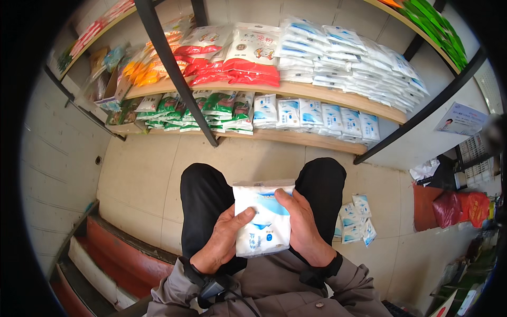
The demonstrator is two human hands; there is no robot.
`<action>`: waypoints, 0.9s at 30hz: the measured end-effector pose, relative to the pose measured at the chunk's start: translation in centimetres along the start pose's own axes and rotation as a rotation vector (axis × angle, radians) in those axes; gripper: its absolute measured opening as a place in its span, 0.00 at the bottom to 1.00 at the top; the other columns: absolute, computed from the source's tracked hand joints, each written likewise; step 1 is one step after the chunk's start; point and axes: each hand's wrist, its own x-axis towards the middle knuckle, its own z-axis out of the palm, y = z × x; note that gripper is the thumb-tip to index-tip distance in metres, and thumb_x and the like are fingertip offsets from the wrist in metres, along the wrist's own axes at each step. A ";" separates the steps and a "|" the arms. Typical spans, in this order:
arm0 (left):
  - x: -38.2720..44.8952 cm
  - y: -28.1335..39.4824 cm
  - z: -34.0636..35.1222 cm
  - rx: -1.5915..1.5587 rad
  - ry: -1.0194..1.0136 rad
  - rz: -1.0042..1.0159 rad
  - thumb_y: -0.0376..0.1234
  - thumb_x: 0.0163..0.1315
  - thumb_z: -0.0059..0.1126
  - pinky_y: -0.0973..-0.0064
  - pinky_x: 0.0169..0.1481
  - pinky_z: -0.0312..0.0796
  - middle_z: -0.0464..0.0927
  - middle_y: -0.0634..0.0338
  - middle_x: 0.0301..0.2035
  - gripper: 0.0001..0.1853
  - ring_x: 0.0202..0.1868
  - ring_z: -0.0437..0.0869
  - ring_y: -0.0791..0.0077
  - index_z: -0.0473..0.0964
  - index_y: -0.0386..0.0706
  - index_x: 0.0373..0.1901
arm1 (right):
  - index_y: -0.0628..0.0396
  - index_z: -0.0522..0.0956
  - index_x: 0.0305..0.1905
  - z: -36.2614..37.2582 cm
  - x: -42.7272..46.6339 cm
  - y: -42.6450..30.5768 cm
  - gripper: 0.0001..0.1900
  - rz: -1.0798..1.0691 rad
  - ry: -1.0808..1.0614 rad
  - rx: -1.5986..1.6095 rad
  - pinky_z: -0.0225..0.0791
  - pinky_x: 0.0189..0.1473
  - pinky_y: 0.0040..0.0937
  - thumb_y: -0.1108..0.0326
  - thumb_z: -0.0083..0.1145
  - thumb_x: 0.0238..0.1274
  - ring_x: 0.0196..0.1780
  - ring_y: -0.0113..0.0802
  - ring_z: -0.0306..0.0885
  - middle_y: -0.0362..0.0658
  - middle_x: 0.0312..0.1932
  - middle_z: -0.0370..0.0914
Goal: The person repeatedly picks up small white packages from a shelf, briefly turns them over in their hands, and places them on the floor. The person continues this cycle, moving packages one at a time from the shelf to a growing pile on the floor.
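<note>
Between both hands I hold a white-and-blue plastic packet (263, 233), above my lap. My left hand (223, 237) grips its left edge, thumb on the front face. On the opposite side, my right hand (307, 226) grips the upper right edge, its thumb near the top. The packet bears upside-down writing and has a clear sealed strip along its far end. The fingers behind it are hidden. Several similar packets (354, 222) lie in a loose pile on the tiled floor to the right of my knee.
A shelving rack (336, 93) stands ahead with black posts. Stacked white-and-blue packets (348, 55), red-and-white bags (249, 55) and green bags (218, 105) fill its shelves. Red-and-black steps (115, 257) rise at left. Red plastic bags (463, 208) lie at right.
</note>
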 end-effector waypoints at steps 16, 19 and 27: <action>1.3 0.7 0.1 -0.167 0.145 0.150 0.43 0.80 0.49 0.60 0.62 0.79 0.81 0.49 0.57 0.24 0.55 0.87 0.59 0.68 0.36 0.67 | 0.65 0.50 0.79 -2.7 0.4 4.0 0.49 -0.302 -0.188 -0.681 0.67 0.70 0.38 0.58 0.73 0.65 0.69 0.42 0.73 0.56 0.69 0.70; 1.7 1.5 -0.9 -0.240 0.140 0.160 0.47 0.80 0.46 0.58 0.64 0.79 0.81 0.47 0.58 0.27 0.57 0.86 0.56 0.67 0.34 0.68 | 0.65 0.53 0.78 -3.1 -0.7 4.1 0.45 -0.020 -0.238 -0.325 0.69 0.69 0.37 0.62 0.71 0.66 0.70 0.38 0.73 0.54 0.69 0.70; 1.1 1.2 0.8 -0.317 0.099 0.109 0.47 0.81 0.45 0.57 0.65 0.78 0.80 0.46 0.59 0.28 0.58 0.86 0.55 0.66 0.35 0.69 | 0.64 0.66 0.73 -3.1 0.0 3.9 0.33 0.133 -0.248 0.050 0.66 0.69 0.35 0.60 0.65 0.70 0.67 0.32 0.74 0.47 0.67 0.74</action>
